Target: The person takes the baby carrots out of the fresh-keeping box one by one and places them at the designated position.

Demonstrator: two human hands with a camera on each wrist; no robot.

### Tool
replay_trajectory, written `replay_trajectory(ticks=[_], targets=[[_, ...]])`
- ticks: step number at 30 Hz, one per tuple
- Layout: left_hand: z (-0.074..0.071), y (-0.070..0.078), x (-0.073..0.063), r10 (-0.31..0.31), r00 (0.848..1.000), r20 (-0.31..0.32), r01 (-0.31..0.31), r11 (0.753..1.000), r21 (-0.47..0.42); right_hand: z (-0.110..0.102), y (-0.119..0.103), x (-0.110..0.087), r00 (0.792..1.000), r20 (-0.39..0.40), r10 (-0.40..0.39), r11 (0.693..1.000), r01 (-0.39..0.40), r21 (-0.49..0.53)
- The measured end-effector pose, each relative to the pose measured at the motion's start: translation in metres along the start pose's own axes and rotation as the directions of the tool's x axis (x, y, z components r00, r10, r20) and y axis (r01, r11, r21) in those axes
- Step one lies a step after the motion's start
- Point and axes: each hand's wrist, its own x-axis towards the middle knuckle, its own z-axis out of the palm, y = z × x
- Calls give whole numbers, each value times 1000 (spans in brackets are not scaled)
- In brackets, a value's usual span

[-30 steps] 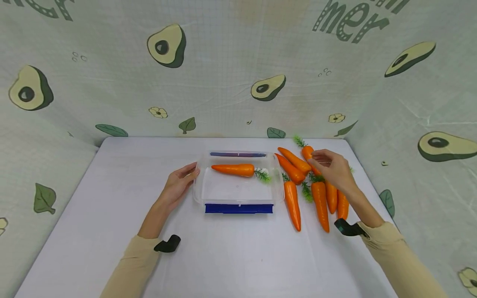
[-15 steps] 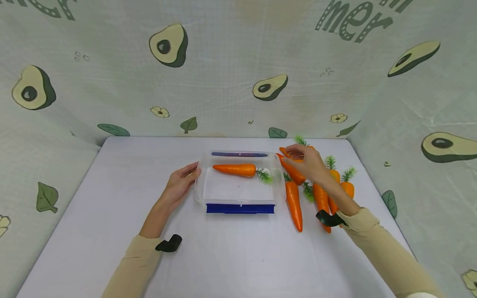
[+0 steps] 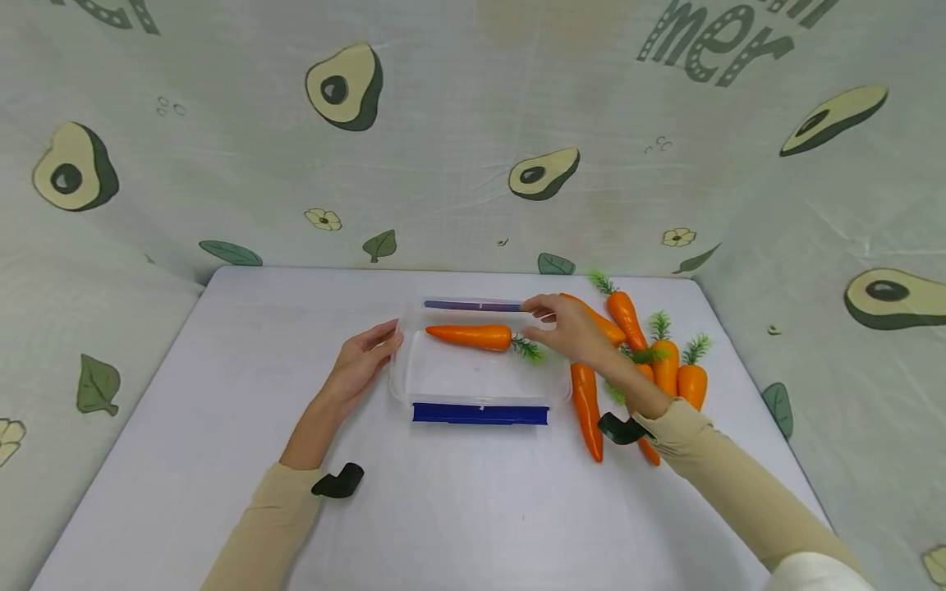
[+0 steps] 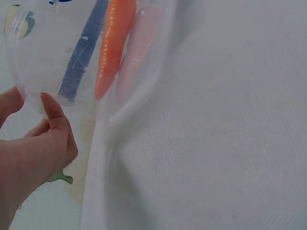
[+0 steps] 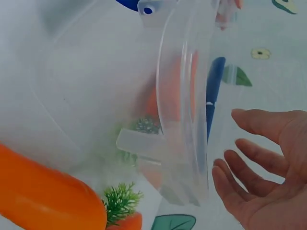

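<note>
A clear plastic food container (image 3: 473, 379) with blue latches stands on the white table, one orange carrot (image 3: 470, 336) with green leaves lying inside. My left hand (image 3: 353, 365) grips the container's left rim, thumb and fingers around the edge in the left wrist view. At the container's right side, my right hand (image 3: 572, 328) hovers near the rim, its fingers loosely bent and holding nothing in the right wrist view (image 5: 268, 167). Right beside the container lies a carrot (image 3: 587, 414), and another carrot (image 3: 602, 322) is partly hidden behind my right hand.
Several more carrots lie in a cluster to the right, among them a carrot (image 3: 626, 318) at the back and a carrot (image 3: 692, 384) near the right edge. A fabric backdrop (image 3: 443, 164) with avocado prints rises behind the table.
My right hand has moved left from above the carrot cluster to the container's right rim. My left hand has stayed on the left rim, and the carrot inside lies as before.
</note>
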Motion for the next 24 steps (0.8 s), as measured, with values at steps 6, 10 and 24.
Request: replay_trajectory(ticks=[6, 10, 24], targets=[[-1, -1, 2, 12, 1000, 5, -12, 1000, 4, 16, -5, 9, 999, 53, -5, 1000, 6, -16], [-1, -2, 3, 9, 1000, 3, -9, 1000, 13, 26, -7, 13, 997, 76, -1, 999, 4, -36], [0, 0, 1, -6, 1000, -14, 6, 1000, 28, 54, 0, 21, 986, 156, 52, 990, -30, -140]])
